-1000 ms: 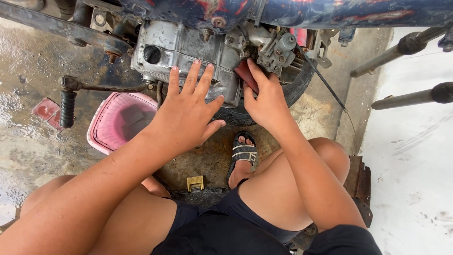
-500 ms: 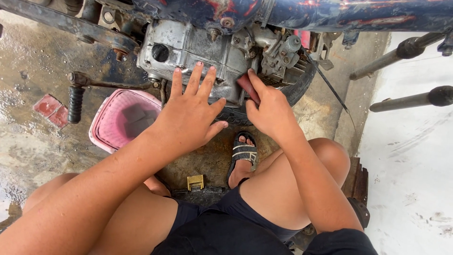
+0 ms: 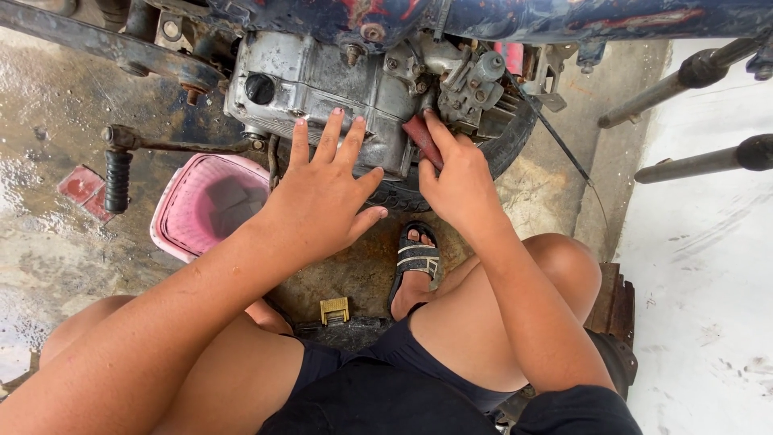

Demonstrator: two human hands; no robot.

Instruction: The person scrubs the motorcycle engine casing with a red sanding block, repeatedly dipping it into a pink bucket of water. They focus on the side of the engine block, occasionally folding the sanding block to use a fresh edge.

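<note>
Beside left hand (image 3: pixel 322 201), pink basket (image 3: pixel 181 229)

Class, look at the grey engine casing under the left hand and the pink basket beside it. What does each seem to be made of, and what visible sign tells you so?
The grey engine casing looks like cast metal, probably aluminium: dull silvery surface, grimy, with bolts. The pink basket looks like moulded plastic: even matte colour, thin ribbed wall and rolled rim. The left hand lies flat on the casing.

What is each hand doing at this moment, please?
Left hand: open, fingers spread flat against the grey metal engine casing, holding nothing.
Right hand: closed around a dark red tool handle at the engine.
</note>
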